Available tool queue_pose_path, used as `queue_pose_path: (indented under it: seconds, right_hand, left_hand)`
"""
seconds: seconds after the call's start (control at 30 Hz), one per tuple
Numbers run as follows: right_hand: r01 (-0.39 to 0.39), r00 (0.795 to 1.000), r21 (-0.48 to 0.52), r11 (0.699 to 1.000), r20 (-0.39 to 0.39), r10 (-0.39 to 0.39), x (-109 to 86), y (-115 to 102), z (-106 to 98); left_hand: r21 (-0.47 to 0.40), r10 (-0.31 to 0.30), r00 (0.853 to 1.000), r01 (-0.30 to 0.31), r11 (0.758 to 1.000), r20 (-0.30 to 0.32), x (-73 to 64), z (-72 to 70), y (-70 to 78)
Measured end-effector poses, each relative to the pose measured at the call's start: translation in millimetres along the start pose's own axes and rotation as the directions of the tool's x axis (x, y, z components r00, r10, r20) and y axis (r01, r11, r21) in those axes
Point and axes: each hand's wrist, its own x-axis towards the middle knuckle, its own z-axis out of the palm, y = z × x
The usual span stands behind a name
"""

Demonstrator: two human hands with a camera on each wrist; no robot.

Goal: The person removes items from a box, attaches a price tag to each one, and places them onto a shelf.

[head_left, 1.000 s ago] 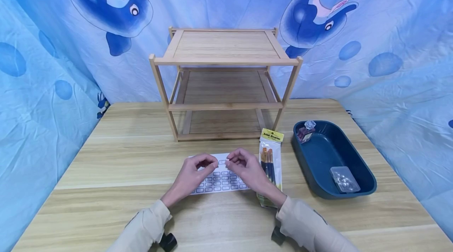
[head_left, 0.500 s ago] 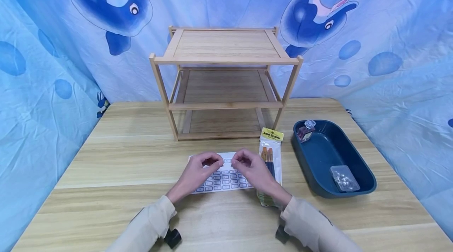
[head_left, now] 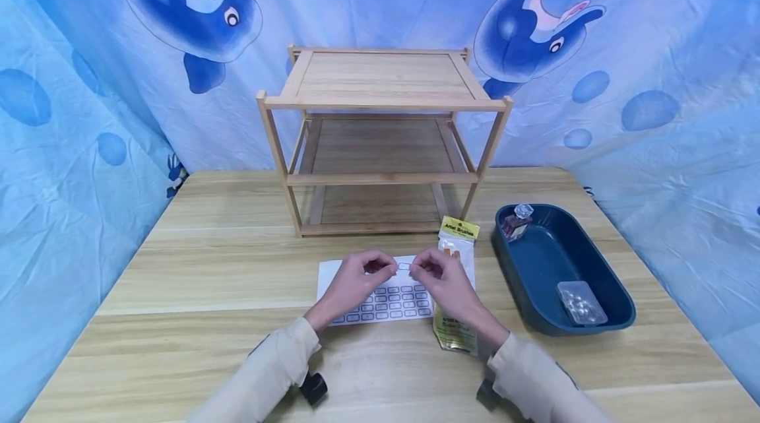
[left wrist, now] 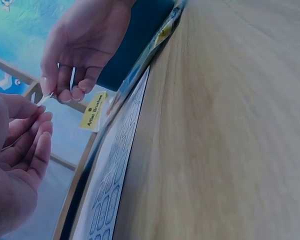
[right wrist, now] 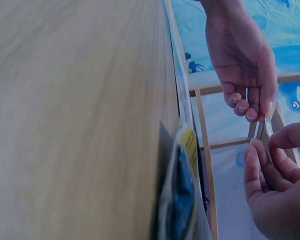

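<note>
A small white label sticker (head_left: 404, 266) with a dark printed border is stretched between my two hands. My left hand (head_left: 355, 283) pinches one end of it between thumb and forefinger. At the other end, the thumb and forefinger of my right hand (head_left: 445, 283) hold it the same way. In the left wrist view the sticker (left wrist: 45, 99) appears as a thin pale strip between the fingertips. Below the hands, a white sheet of labels (head_left: 330, 272) printed with rows of bordered rectangles lies on the table, partly covered by the left hand.
A packet of artist brushes (head_left: 458, 229) lies right of the sheet, partly under my right forearm. Farther right stands a dark blue basin (head_left: 537, 264) with a small bottle (head_left: 516, 222) and a clear plastic box (head_left: 582, 303) inside. Behind is a three-tier wooden shelf (head_left: 382, 177).
Both hands have moved to the right over the sheet with the sticker held between them, uncovering the sheet's left part. The right hand now covers more of the brush packet.
</note>
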Motion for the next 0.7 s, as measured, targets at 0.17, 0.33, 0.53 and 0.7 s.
queue_pose_path:
  seconds: [0.17, 0.33, 0.53, 0.7]
  right_hand:
    - [-0.028, 0.999, -0.024, 0.999, -0.018, 0.028, -1.4, 2, -7]
    - [-0.046, 0.998, -0.023, 0.999, -0.042, 0.045, -4.2, 3, -14]
    - [-0.065, 0.997, -0.029, 0.997, -0.052, 0.063, -8.3, 6, -23]
    - [-0.087, 0.994, -0.028, 0.996, -0.065, 0.085, -11.8, 8, -28]
  left_hand:
    - [0.008, -0.003, 1.0, 0.003, 1.0, 0.016, 5.1, 6.5, 2.1]
    - [-0.002, -0.02, 1.0, 0.02, 1.0, 0.022, 9.3, 14.4, 4.2]
    - [-0.03, -0.041, 0.999, 0.041, 0.999, 0.029, 14.0, 24.5, 6.5]
    - [-0.044, -0.013, 1.0, 0.014, 0.999, 0.025, 17.1, 34.0, 4.8]
